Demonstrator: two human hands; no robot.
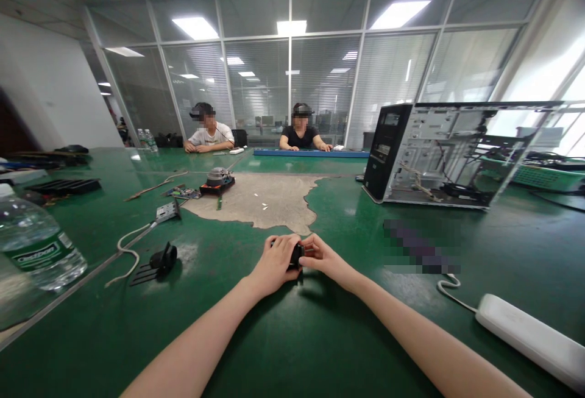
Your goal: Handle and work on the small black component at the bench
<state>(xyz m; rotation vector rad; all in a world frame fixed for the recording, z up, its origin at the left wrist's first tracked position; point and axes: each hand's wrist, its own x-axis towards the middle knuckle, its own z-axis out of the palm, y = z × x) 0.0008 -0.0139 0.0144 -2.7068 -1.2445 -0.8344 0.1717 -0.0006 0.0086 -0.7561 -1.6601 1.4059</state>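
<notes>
A small black boxy part (296, 256) is held between my two hands just above the green table; most of it is hidden by fingers. My left hand (276, 264) is closed around its left side and top. From the other side, my right hand (325, 261) grips its right edge with thumb and fingertips. Its exact kind does not show. Left of my hands lies a black plastic piece with a round end and long prongs (159, 261). Behind that, a small metal bracket (167, 211) is joined to a white cable (130, 252).
A cooler-like part (218, 180) and circuit board (181, 192) sit ahead on the green table (283, 337). An open computer case (395, 154) stands right, near a white power strip (525, 331). A water bottle (41, 252) stands left. Two people sit across.
</notes>
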